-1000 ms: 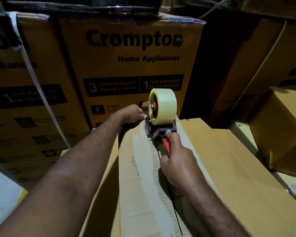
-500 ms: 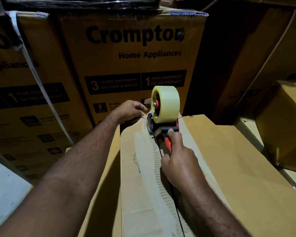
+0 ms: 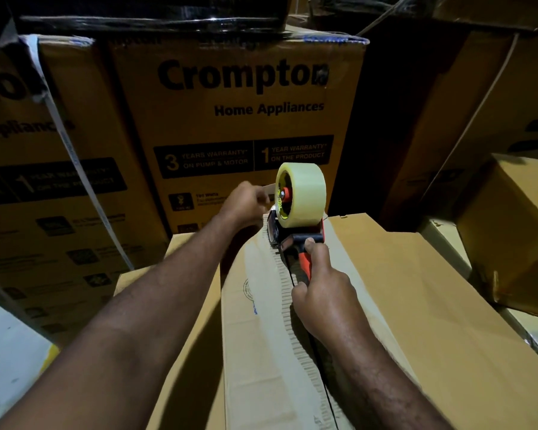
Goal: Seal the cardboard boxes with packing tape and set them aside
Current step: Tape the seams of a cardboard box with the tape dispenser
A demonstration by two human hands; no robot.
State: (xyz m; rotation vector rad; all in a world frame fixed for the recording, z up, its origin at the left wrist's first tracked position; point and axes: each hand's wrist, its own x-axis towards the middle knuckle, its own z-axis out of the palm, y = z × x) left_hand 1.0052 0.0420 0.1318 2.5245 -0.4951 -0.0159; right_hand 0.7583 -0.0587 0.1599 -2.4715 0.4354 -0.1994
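Far left: a stacked printed box [image 3: 44, 212] with a white strap [image 3: 75, 169] running diagonally down its face. Next to it, a big box marked Crompton Home Appliances [image 3: 239, 119] stands behind the work area. The left hand [image 3: 246, 203] is at the far edge of the cardboard box [image 3: 416, 290], fingers curled, pinching the tape end [image 3: 268, 189] just beside the roll. The tape dispenser [image 3: 292, 240] rests on the box's centre seam [image 3: 330, 405] at its far end, with the tape roll [image 3: 305, 193] upright on top. The right hand [image 3: 323, 293] is clenched round the dispenser's red handle, thumb on top. The cardboard box lies directly in front of the person, flaps closed. Far right: a smaller plain box [image 3: 516, 231], tilted.
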